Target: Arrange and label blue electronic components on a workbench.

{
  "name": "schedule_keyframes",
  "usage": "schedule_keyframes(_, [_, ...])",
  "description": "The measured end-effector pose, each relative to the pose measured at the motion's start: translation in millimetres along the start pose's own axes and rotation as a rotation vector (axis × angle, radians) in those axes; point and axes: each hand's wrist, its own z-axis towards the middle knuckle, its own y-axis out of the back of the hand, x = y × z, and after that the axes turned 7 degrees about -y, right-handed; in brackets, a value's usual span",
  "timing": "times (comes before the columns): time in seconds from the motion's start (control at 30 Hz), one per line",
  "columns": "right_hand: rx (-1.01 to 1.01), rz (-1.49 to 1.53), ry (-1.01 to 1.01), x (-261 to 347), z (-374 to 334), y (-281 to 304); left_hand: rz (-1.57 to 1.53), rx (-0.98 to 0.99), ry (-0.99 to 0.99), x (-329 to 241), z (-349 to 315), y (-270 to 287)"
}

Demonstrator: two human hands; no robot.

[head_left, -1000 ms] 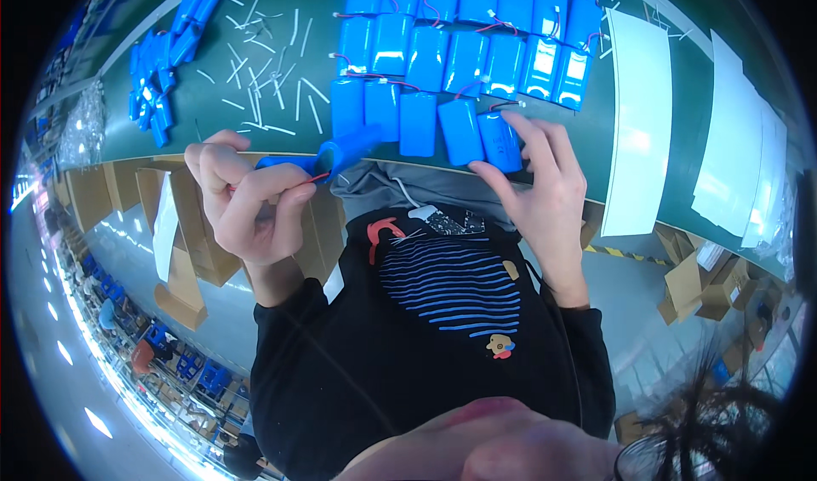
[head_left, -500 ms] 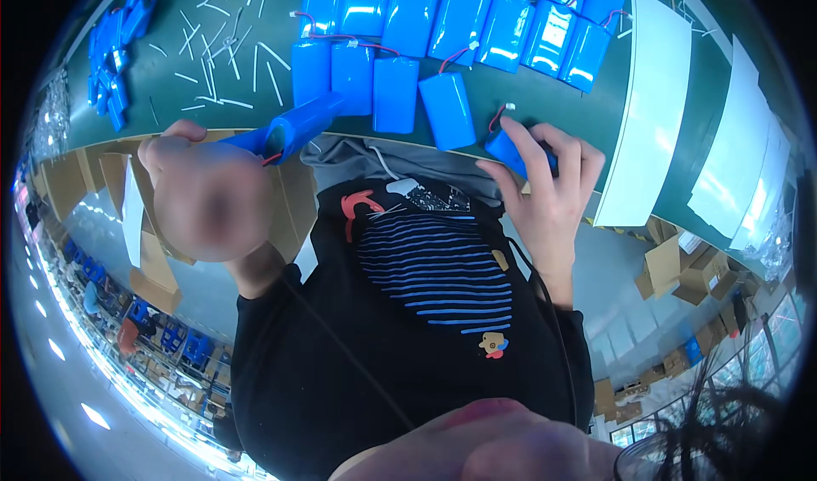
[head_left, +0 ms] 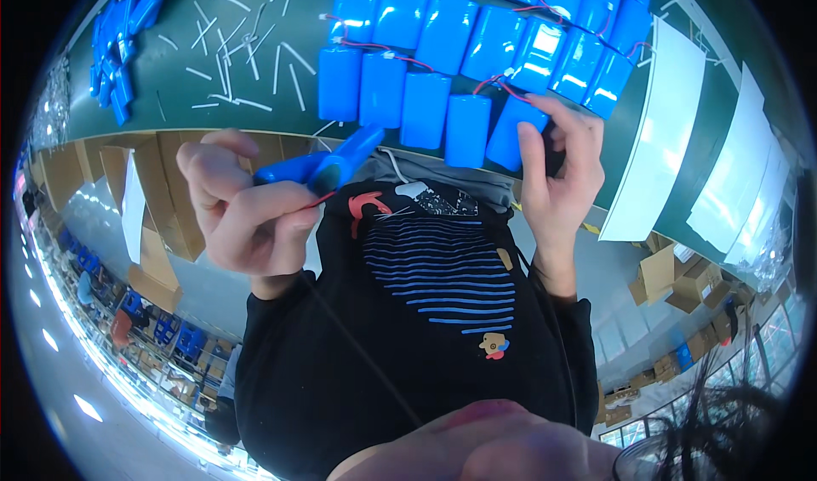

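Note:
My left hand (head_left: 251,209), raised in front of the table's near edge, is closed around what look like two blue-wrapped battery packs (head_left: 347,156) set at an angle to each other. A red wire shows by its fingertips; the palm side is hidden. On the right, my right hand (head_left: 566,153) has its thumb and bent fingers on a blue battery pack (head_left: 508,132) at the end of the nearest row. That pack lies tilted, its top touching the row behind. Beside it stands another blue battery pack (head_left: 467,130), with several more in rows, thin red wires and white connectors at their tops.
Loose white strips (head_left: 225,56) are scattered over the green table (head_left: 170,107). A heap of blue packs (head_left: 115,47) lies far left. White sheets (head_left: 655,132) lie at the right. Cardboard boxes (head_left: 162,192) stand below the table at left, with more boxes (head_left: 681,281) at right.
My left hand has lowered and moved right with its packs. My right hand has pushed its pack forward and upright into the near row. The view has shifted slightly.

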Motion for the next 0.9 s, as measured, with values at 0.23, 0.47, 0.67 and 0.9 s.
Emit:
schedule_keyframes(0.23, [-0.297,-0.224,0.174,12,-2,-9,-0.109,0.110,-0.029,-8,12,-5])
schedule_keyframes(0.47, [0.304,0.247,0.567,38,-7,-1,-0.465,0.349,-0.089,-25,24,-29])
schedule_keyframes(0.67, [0.199,0.423,0.235,12,-26,32,-0.941,0.227,0.211,-44,23,-58])
schedule_keyframes(0.9, [-0.025,0.401,-0.133,-27,-23,63,-0.859,0.705,0.018,-42,43,-89])
